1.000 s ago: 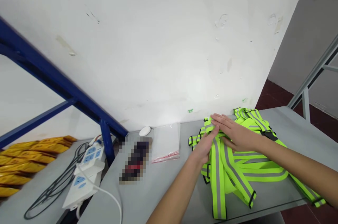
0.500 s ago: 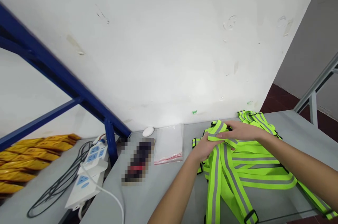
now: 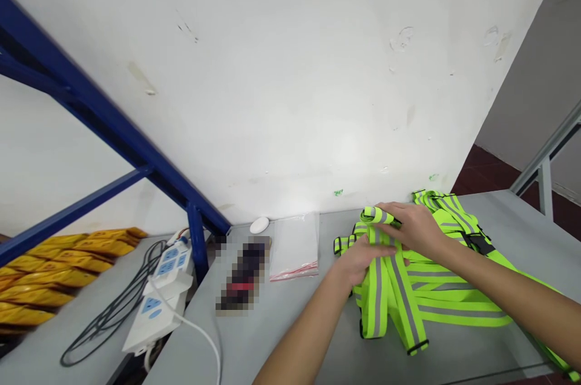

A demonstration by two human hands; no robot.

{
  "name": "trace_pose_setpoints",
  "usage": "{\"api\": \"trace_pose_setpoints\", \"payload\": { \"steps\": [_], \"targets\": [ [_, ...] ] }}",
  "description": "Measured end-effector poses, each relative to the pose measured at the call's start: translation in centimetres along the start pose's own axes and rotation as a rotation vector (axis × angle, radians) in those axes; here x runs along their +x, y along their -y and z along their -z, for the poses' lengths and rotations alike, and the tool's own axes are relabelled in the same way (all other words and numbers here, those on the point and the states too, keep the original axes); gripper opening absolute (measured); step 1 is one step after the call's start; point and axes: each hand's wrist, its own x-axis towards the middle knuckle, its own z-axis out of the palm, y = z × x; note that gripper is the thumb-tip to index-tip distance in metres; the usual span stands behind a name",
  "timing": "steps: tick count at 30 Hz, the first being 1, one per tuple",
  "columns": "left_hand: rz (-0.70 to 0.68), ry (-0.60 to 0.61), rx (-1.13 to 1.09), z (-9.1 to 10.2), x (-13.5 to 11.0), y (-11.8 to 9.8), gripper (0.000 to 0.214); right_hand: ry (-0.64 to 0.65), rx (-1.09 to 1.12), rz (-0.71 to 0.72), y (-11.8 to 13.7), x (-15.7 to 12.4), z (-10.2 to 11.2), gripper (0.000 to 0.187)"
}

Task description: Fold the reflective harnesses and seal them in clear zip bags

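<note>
Both hands grip a fluorescent yellow-green reflective strap (image 3: 379, 288) with grey stripes and black buckles. My right hand (image 3: 415, 224) closes over its folded upper end. Just below and to the left, my left hand (image 3: 361, 258) pinches the same strap. Two lengths hang from the hands toward the front of the table, their ends edged in black. Beneath and to the right lies a pile of similar reflective straps (image 3: 458, 306), with another bundle (image 3: 442, 200) at the back by the wall. Some fingertips are hidden behind the strap.
Clear zip bags (image 3: 295, 246) lie on the grey table (image 3: 254, 348), beside a pixelated object (image 3: 242, 279) and a white disc (image 3: 259, 225). Farther left are power strips (image 3: 157, 318), a coiled black cable (image 3: 113, 300), yellow packets (image 3: 68, 276) and a blue frame (image 3: 167, 185).
The strap's top is folded over more tightly, and its hanging ends have risen from the table's front edge. My right hand now covers the folded end. The view has shifted slightly.
</note>
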Motion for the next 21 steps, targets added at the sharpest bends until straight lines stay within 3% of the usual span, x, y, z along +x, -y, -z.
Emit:
{"api": "trace_pose_setpoints", "payload": {
  "steps": [7, 11, 16, 21],
  "targets": [
    [0.083, 0.04, -0.056, 0.4, -1.1, 2.2, 0.043, -0.099, -0.234, 0.305, -2.5, -0.6, -0.5, 0.036],
    [0.015, -0.016, 0.073, -0.1, -2.4, 1.4, 0.038, -0.077, -0.306, 0.381, -3.0, -0.9, -0.9, 0.044],
    [-0.101, -0.02, 0.184, -1.2, -3.6, 0.1, 0.035, -0.114, -0.408, 0.416, -1.8, -1.1, -1.0, 0.05],
    [-0.142, -0.079, -0.111, -0.4, -3.1, 0.2, 0.049, -0.193, -0.436, 0.452, -0.4, -1.3, -0.5, 0.054]
  ]
}}
